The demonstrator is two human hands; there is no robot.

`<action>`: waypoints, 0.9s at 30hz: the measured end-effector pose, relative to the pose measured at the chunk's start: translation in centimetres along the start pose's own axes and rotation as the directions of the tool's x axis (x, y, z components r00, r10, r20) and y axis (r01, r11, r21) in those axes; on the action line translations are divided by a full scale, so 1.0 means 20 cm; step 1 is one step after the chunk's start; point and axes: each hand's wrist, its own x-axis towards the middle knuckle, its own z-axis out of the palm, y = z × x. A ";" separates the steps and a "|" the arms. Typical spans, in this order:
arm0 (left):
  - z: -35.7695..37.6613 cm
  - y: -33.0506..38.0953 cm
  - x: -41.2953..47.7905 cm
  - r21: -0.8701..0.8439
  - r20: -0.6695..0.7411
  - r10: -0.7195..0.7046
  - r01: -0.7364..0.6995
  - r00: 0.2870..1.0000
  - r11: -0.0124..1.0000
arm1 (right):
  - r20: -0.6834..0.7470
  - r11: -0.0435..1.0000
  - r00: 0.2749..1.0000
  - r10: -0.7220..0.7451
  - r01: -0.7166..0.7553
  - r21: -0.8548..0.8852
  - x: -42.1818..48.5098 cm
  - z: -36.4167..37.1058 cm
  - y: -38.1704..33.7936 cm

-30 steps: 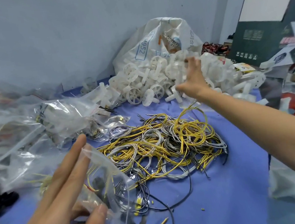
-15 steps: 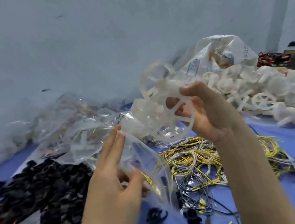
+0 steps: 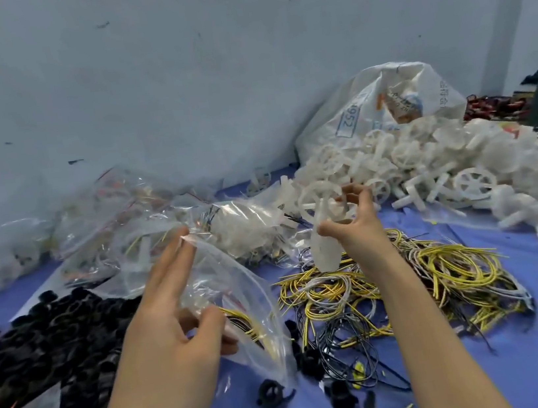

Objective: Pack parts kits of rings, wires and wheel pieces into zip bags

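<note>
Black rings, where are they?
In the head view the black rings lie heaped at lower left on the blue table, just left of the zip bag the left hand holds.

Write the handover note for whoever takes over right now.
Left hand: holds the zip bag open by its mouth.
Right hand: grips wheel pieces beside the mouth, not yet in.
On the table: rings left, wires centre, wheel pile back right, filled bags back left.
Done: yellow wires show inside the bag; rings inside, cannot tell.
To do: drop the wheel pieces in, zip, set with the filled bags.
</note>
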 end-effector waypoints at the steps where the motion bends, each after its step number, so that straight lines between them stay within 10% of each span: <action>1: 0.01 -0.01 0.00 0.003 0.003 0.000 0.000 1.000 1.000 | 0.014 1.000 1.000 -0.011 0.011 -0.011 0.00 0.00 0.01; 17: 0.01 -0.03 -0.01 0.094 0.107 0.036 -0.046 0.994 0.995 | 0.025 0.961 0.985 0.173 -0.175 0.214 0.00 -0.02 -0.05; 27: 0.02 -0.08 0.01 0.121 0.117 0.070 -0.084 0.991 0.989 | 0.344 0.701 0.929 0.136 -0.336 0.629 -0.24 0.06 -0.58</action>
